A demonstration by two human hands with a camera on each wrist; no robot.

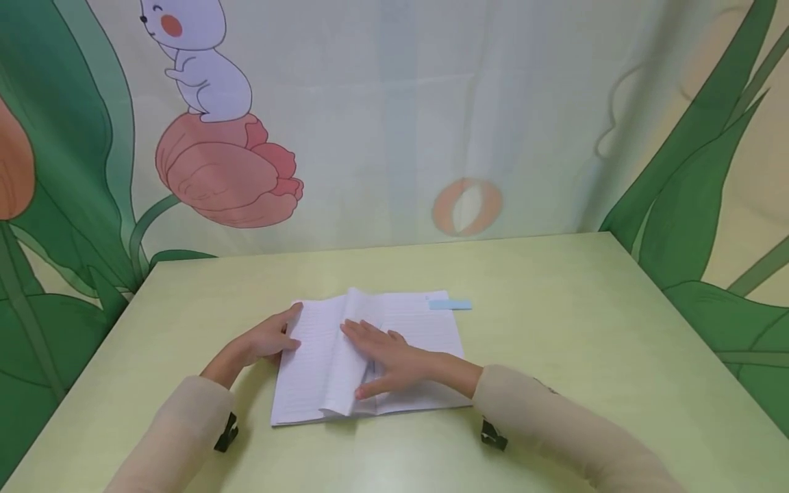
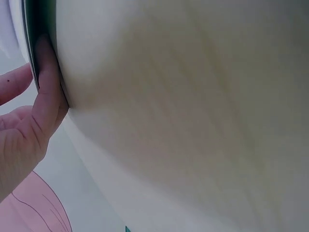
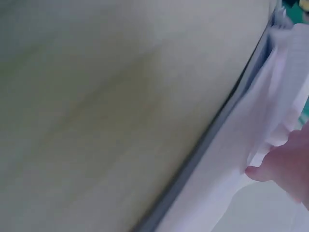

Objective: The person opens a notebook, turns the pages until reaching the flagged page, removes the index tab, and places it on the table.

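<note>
An open lined notebook [image 1: 296, 390] lies on the table. My left hand [image 1: 266, 340] grips its left edge; in the left wrist view the thumb is on one side and a finger [image 2: 46, 96] on the other. A page [image 1: 342, 383] stands partly lifted and curved near the middle, leaning toward the left. My right hand [image 1: 397, 359] lies flat against this page with fingers extended and thumb spread near its lower part. The right wrist view shows the thumb [image 3: 263, 172] touching the paper. A light blue sticky tab [image 1: 450, 305] sticks out at the notebook's upper right.
The pale green table [image 1: 555, 329] extends around the notebook. A curtain [image 1: 345, 137] with a printed animal and flowers hangs behind it. Black clips [image 1: 228, 433] sit beneath both sleeves near the wrists.
</note>
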